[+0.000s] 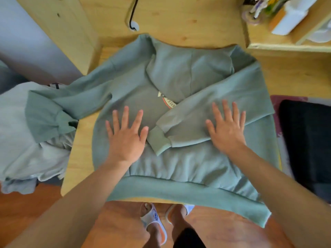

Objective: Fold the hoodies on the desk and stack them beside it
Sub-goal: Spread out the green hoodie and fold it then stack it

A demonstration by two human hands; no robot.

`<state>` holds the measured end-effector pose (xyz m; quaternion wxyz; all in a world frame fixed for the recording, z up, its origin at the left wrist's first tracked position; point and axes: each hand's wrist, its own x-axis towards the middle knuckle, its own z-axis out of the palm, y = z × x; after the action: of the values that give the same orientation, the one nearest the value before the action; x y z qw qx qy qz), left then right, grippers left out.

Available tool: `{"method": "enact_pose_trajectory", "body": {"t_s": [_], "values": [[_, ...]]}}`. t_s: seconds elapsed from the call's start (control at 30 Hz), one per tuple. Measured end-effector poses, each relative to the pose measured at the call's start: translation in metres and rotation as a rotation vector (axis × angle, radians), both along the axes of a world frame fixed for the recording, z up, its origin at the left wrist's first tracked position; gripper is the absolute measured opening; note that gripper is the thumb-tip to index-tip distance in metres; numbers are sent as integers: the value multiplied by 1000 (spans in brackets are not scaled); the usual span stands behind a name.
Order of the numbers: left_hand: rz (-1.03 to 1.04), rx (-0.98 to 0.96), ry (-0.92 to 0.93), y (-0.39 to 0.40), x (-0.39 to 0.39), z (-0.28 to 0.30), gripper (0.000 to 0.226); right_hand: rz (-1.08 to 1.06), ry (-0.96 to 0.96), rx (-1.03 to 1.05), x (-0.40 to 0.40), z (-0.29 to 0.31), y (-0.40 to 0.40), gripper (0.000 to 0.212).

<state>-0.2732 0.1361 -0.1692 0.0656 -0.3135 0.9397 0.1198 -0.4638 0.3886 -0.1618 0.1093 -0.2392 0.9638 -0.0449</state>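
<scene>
A sage-green hoodie (188,163) lies spread across the wooden desk (78,158), its hood folded down over the chest print. The sleeve on the right is folded in across the chest, its cuff near the middle. The other sleeve stretches off the desk's left edge. My left hand (125,135) rests flat on the chest, fingers spread. On the folded sleeve, my right hand (226,127) presses flat, also spread. The hem hangs over the near edge.
A pale grey garment (23,140) lies heaped to the left of the desk. To the right sits a dark cushion or seat (308,140). A cable (132,17) drops to the desk's back, and a shelf with clutter (286,20) is at the back right.
</scene>
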Motion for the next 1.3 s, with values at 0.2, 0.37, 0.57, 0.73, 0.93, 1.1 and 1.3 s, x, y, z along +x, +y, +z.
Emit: {"method": "enact_pose_trajectory", "body": {"t_s": [0.2,0.37,0.57,0.73,0.93,1.1,1.3], "values": [[45,-43,-110,40,136,-18,67,-105,-81,92,79,-20,107,75],[24,-33,-173,50,150,-16,69,80,-104,165,37,-17,126,73],[29,5,-233,62,149,19,62,-216,-209,161,65,15,108,66],[566,430,189,4,147,41,28,-10,-46,-193,114,40,4,65],[1303,776,539,-133,138,47,64,108,-273,-18,146,51,-114,73],[1020,497,342,-173,119,47,62,72,-330,296,165,33,-132,73],[679,397,26,-180,87,36,63,-6,-262,160,192,53,-170,68]]}}
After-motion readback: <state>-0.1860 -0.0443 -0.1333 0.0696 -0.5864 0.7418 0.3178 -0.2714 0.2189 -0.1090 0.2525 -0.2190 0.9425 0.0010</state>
